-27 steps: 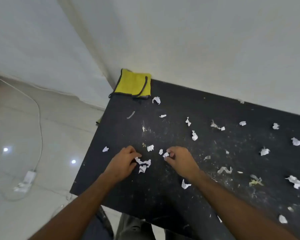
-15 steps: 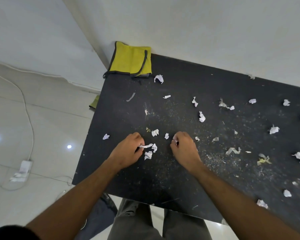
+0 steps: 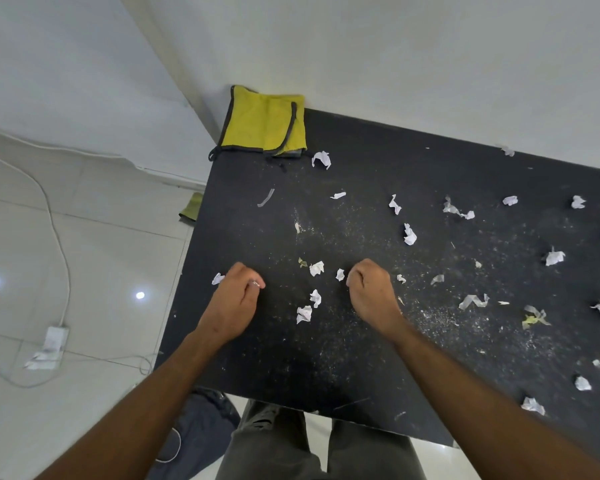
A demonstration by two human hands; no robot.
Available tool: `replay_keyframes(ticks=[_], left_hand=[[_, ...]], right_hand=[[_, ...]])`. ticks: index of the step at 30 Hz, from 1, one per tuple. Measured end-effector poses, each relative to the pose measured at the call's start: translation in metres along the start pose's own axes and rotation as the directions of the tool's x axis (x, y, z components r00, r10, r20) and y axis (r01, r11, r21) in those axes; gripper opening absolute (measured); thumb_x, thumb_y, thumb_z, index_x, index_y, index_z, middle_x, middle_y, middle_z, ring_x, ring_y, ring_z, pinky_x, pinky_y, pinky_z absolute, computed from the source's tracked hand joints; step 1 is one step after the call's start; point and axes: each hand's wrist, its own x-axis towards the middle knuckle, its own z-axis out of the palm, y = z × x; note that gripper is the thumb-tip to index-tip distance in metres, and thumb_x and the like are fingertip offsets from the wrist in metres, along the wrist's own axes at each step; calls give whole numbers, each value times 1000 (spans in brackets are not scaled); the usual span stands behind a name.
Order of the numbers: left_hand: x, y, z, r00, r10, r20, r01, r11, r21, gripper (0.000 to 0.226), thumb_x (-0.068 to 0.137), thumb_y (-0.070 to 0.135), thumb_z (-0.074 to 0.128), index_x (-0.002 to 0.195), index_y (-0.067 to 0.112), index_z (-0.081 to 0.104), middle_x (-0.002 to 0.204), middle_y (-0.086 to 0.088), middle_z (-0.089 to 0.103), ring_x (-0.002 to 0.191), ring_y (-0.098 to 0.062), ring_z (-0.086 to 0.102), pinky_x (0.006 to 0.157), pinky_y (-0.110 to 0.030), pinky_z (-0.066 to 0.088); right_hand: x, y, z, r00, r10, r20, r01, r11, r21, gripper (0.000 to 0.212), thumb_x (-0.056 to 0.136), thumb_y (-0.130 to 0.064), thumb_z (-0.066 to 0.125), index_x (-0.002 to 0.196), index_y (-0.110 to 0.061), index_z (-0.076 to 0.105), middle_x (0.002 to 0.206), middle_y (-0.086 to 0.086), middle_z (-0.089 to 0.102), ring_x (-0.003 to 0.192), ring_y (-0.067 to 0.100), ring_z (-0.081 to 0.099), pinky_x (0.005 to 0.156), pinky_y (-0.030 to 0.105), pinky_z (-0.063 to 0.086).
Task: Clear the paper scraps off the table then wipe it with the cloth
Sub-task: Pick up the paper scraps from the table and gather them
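Observation:
A black table (image 3: 378,168) carries several white paper scraps, such as one (image 3: 316,268) between my hands and one (image 3: 409,234) farther right. My left hand (image 3: 234,299) is closed with a bit of white scrap showing at its fingertips, right beside a scrap (image 3: 218,278) near the table's left edge. My right hand (image 3: 373,292) is a closed fist next to a small scrap (image 3: 340,274); I cannot see what it holds. A folded yellow cloth (image 3: 264,124) with a dark border lies at the far left corner.
White walls meet behind the table. On the tiled floor to the left lies a white cable with a power strip (image 3: 51,341). A small green object (image 3: 191,211) lies on the floor by the table's left edge. My legs (image 3: 309,445) stand at the near edge.
My left hand lifted a scrap from the middle cluster and shifted left toward the edge scrap. My right hand closed into a fist. The view tilted downward.

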Motion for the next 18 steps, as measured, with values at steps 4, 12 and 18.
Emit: replay_keyframes(ticks=[4, 12, 18], left_hand=[[2, -16, -5, 995, -53, -86, 63, 991, 122, 10, 100, 27, 57, 105, 19, 53, 111, 1, 48, 93, -13, 52, 84, -29, 49], [5, -35, -3, 984, -129, -123, 160, 942, 295, 30, 100, 23, 58, 126, 8, 53, 129, -16, 48, 103, -24, 52, 89, -38, 51], [12, -33, -10, 988, -145, -49, 153, 961, 231, 15, 102, 5, 50, 116, 5, 57, 130, -15, 47, 88, -15, 49, 85, -32, 50]], right_hand=[[2, -4, 1, 998, 50, -29, -48, 997, 61, 19, 95, -18, 55, 79, -7, 59, 83, 2, 61, 70, 13, 54, 58, 25, 41], [4, -2, 16, 989, -140, 57, 146, 983, -116, 19, 99, -12, 61, 116, -8, 69, 114, 4, 53, 89, 15, 56, 83, 27, 48], [5, -9, 11, 998, -56, 0, 56, 998, 24, 19, 98, -3, 51, 104, -10, 68, 106, 1, 61, 82, 6, 56, 68, 10, 38]])
